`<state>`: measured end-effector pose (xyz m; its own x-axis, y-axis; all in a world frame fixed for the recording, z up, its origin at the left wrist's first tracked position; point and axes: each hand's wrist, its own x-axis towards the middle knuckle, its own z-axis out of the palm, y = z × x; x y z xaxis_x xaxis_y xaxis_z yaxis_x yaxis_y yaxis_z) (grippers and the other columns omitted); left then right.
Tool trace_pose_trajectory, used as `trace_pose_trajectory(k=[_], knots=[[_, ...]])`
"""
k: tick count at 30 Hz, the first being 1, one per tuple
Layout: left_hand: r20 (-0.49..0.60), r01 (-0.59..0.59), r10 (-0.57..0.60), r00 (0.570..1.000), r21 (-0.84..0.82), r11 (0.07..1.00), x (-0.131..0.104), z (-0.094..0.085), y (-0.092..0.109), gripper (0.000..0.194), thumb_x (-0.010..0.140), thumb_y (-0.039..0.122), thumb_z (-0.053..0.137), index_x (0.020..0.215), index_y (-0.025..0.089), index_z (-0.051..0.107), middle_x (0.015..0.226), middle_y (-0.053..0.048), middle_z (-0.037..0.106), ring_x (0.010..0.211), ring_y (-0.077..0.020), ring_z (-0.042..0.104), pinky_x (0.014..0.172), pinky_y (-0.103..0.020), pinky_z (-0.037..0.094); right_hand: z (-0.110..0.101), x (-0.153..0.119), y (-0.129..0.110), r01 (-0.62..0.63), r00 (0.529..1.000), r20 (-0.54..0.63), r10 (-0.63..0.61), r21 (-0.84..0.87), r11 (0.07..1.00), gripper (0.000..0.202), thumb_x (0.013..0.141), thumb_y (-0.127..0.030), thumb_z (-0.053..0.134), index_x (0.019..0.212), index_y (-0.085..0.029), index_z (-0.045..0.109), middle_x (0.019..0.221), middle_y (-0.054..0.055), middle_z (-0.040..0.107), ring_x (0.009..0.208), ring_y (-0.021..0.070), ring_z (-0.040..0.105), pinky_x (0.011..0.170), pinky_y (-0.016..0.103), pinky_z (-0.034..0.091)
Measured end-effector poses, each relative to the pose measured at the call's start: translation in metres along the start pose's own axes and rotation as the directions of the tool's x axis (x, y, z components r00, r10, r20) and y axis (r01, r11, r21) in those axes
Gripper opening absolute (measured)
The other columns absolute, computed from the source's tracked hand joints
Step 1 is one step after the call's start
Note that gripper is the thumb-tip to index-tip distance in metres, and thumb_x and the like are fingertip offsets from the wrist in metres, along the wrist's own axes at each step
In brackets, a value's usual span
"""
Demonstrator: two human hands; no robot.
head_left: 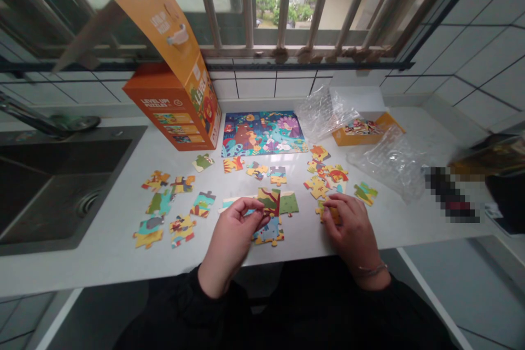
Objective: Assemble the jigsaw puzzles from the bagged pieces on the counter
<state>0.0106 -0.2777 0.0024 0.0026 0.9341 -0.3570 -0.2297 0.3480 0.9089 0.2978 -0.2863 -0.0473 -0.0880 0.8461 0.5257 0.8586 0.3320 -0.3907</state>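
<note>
My left hand [240, 235] is closed in a pinch, its fingertips at the left edge of a puzzle piece with a tree [269, 197]. Whether anything sits between those fingertips is hidden. A green puzzle piece [289, 204] adjoins the tree piece on the right, and a light blue one [270, 232] lies just below. To the right, my right hand [350, 229] has thumb and fingers closed around a yellow puzzle piece [335, 215], partly covered by the fingers. Several loose pieces, among them one with a lion [337, 174], lie just beyond that hand.
More loose pieces [159, 202] are spread at the left. An orange puzzle box [172, 109] stands open behind them, beside a colourful picture sheet [264, 132]. Clear plastic packaging [394, 164] and a small orange box [356, 134] lie back right. A sink [137, 136] borders the counter's left.
</note>
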Motion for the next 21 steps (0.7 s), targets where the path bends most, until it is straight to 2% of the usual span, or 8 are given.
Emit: trace_pose_trajectory(k=[3,6,9,11,14,17,21], knots=[[0.030,0.020,-0.022,0.999,0.081,0.997,-0.009,0.003,-0.010,0.029,0.083,0.039,0.087,0.100,0.020,0.074,0.100,-0.006,0.082,0.093,-0.0207,0.082,0.095,-0.035,0.067,0.000,0.001,-0.001,0.007,1.000,0.005,-0.007,-0.004,1.000,0.010,0.101,-0.025,0.064,0.109,-0.022,0.069,0.121,0.014,0.070,0.116,0.0322,0.064,0.103,0.055,0.053],[0.031,0.018,-0.022,0.999,0.107,0.994,-0.014,0.004,-0.015,0.028,0.083,0.040,0.088,0.100,0.021,0.076,0.100,-0.006,0.084,0.093,-0.0240,0.083,0.093,-0.039,0.067,0.000,0.002,-0.002,0.008,1.000,0.001,-0.008,-0.006,1.000,0.010,0.102,-0.025,0.064,0.109,-0.021,0.069,0.121,0.014,0.071,0.115,0.0325,0.064,0.102,0.056,0.054],[0.050,0.058,-0.065,0.997,0.124,0.991,-0.022,0.008,-0.019,0.032,0.084,0.043,0.087,0.105,0.020,0.080,0.098,-0.008,0.084,0.093,-0.0253,0.083,0.092,-0.039,0.067,-0.004,0.001,-0.004,0.022,0.999,-0.025,-0.022,0.007,1.000,0.010,0.101,-0.023,0.065,0.110,-0.023,0.069,0.120,0.013,0.071,0.115,0.0323,0.065,0.102,0.056,0.055],[0.072,0.102,-0.109,0.991,0.102,0.990,-0.030,0.014,-0.023,0.040,0.085,0.047,0.087,0.113,0.019,0.081,0.104,-0.010,0.085,0.097,-0.0258,0.083,0.094,-0.039,0.066,-0.010,-0.002,-0.007,0.079,0.996,-0.032,-0.078,0.053,0.995,0.013,0.100,-0.022,0.067,0.113,-0.025,0.069,0.121,0.012,0.072,0.117,0.0318,0.066,0.104,0.056,0.055],[0.116,0.160,-0.163,0.980,0.038,0.986,-0.042,0.024,-0.031,0.050,0.081,0.051,0.091,0.119,0.019,0.081,0.118,-0.012,0.084,0.104,-0.0270,0.082,0.099,-0.039,0.064,-0.017,-0.008,-0.014,0.200,0.975,0.065,-0.213,0.158,0.967,0.029,0.098,-0.031,0.076,0.126,-0.028,0.068,0.137,0.012,0.072,0.129,0.0337,0.065,0.108,0.058,0.056],[0.160,0.214,-0.205,0.966,-0.039,0.976,-0.051,0.032,-0.037,0.059,0.076,0.056,0.095,0.120,0.019,0.081,0.122,-0.014,0.083,0.107,-0.0282,0.081,0.103,-0.040,0.062,-0.018,-0.014,-0.020,0.244,0.936,0.200,-0.291,0.229,0.942,0.056,0.093,-0.042,0.084,0.143,-0.027,0.063,0.152,0.014,0.066,0.139,0.0357,0.062,0.112,0.059,0.056],[0.190,0.279,-0.250,0.949,-0.142,0.950,-0.057,0.036,-0.040,0.061,0.075,0.057,0.097,0.120,0.018,0.082,0.118,-0.014,0.083,0.114,-0.0296,0.079,0.108,-0.041,0.060,-0.014,-0.014,-0.022,0.237,0.918,0.243,-0.312,0.294,0.926,0.048,0.098,-0.028,0.077,0.145,-0.030,0.064,0.138,0.009,0.076,0.129,0.0302,0.068,0.110,0.054,0.060]])
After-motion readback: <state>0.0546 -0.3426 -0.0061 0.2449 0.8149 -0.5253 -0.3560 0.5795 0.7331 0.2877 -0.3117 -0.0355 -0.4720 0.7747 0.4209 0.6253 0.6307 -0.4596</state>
